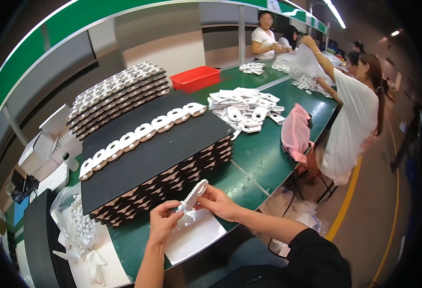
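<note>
Over a white sheet at the table's near edge, both hands hold one white elongated plastic part with a hole in its upper end. My right hand grips it along its right side, thumb and fingers closed. At its lower end, the fingertips of my left hand pinch together; a small pale piece seems to sit there, too small to name. Just beyond stands a stack of black boards with white parts layered between them. On the top board lies one row of white parts.
Loose white parts lie heaped on the green table. A bag of white balls sits left. Behind are another loaded stack and a red bin. A pink bag and a co-worker are on the right.
</note>
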Motion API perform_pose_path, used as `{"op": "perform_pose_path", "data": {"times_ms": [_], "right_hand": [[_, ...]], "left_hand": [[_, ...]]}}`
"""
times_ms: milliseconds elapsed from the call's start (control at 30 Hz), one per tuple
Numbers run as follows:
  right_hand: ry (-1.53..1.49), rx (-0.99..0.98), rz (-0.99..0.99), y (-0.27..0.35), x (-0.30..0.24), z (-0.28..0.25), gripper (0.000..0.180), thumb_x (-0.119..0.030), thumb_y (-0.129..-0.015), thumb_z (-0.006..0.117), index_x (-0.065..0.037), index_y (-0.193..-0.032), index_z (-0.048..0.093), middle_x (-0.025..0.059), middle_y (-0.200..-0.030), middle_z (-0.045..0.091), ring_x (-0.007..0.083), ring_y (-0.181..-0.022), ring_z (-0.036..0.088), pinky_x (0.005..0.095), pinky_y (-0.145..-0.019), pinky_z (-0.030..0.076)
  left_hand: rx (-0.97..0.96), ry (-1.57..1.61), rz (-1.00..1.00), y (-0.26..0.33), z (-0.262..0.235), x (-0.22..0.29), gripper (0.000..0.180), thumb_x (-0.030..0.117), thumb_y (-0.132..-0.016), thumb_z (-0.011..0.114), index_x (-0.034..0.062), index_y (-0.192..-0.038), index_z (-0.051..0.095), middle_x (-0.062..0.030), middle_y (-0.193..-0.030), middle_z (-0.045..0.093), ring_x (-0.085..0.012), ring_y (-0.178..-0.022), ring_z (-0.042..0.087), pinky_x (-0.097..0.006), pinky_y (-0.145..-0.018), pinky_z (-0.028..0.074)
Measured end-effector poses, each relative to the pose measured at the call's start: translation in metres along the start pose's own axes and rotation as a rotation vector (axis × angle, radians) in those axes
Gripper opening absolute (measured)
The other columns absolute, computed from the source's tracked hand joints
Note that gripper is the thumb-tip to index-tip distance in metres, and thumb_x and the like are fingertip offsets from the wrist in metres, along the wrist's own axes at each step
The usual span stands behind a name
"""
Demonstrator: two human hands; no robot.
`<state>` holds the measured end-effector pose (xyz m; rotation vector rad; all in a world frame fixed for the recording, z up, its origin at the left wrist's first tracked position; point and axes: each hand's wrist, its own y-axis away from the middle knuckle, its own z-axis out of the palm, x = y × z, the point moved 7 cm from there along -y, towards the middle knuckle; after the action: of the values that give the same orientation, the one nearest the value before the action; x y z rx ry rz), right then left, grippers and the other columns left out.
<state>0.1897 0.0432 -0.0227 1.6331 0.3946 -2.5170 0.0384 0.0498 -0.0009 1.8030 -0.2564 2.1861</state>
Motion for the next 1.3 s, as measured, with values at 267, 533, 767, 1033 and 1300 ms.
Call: {"op": "perform_pose_path", "data": {"times_ms": [267, 533, 767, 1033, 1300], "right_hand": [[0.056, 0.009, -0.021, 0.004, -0.008, -0.002, 0.026, -0.013, -0.091, 0.048, -0.006, -0.116, 0.045, 0.0043, -0.106, 0.055, 0.0124, -0.095, 0.055, 0.0267, -0.082, 0.046], [0.009, 0.008, -0.027, 0.004, -0.007, -0.003, 0.028, -0.013, -0.090, 0.049, -0.007, -0.117, 0.044, 0.0019, -0.103, 0.056, 0.0086, -0.090, 0.054, 0.0239, -0.075, 0.046], [-0.027, -0.008, -0.004, 0.004, -0.005, -0.002, 0.026, -0.012, -0.090, 0.049, -0.006, -0.115, 0.046, 0.0014, -0.099, 0.056, 0.0079, -0.085, 0.053, 0.0237, -0.075, 0.046], [-0.022, -0.099, 0.007, 0.005, -0.005, 0.006, 0.025, -0.009, -0.088, 0.051, -0.004, -0.112, 0.047, -0.0005, -0.089, 0.055, 0.0063, -0.074, 0.050, 0.0224, -0.068, 0.043], [0.127, -0.157, -0.041, 0.011, -0.017, 0.014, 0.025, -0.010, -0.087, 0.053, -0.005, -0.111, 0.048, -0.0016, -0.088, 0.055, 0.0048, -0.070, 0.045, 0.0196, -0.064, 0.040]], "left_hand": [[0.022, -0.112, 0.114, -0.002, 0.001, 0.003, 0.026, -0.007, -0.066, 0.064, 0.0029, -0.089, 0.061, 0.0004, -0.064, 0.055, -0.0025, -0.048, 0.041, -0.016, -0.042, 0.026], [0.049, -0.109, 0.106, -0.001, 0.000, 0.003, 0.022, -0.007, -0.065, 0.067, 0.0005, -0.085, 0.065, 0.0013, -0.070, 0.057, -0.0007, -0.051, 0.041, -0.015, -0.045, 0.032], [0.039, -0.113, 0.117, -0.001, 0.001, 0.004, 0.024, -0.006, -0.061, 0.071, 0.0017, -0.083, 0.065, 0.0032, -0.065, 0.054, -0.0006, -0.051, 0.041, -0.015, -0.046, 0.031], [-0.035, -0.064, 0.124, -0.003, 0.007, -0.002, 0.022, -0.008, -0.060, 0.073, 0.0014, -0.078, 0.064, 0.0012, -0.081, 0.056, -0.0025, -0.059, 0.047, -0.016, -0.052, 0.038], [-0.196, -0.092, 0.240, 0.000, 0.009, 0.005, 0.022, -0.005, -0.055, 0.077, 0.0006, -0.071, 0.063, -0.0019, -0.080, 0.055, -0.0058, -0.064, 0.052, -0.019, -0.057, 0.044]]}}
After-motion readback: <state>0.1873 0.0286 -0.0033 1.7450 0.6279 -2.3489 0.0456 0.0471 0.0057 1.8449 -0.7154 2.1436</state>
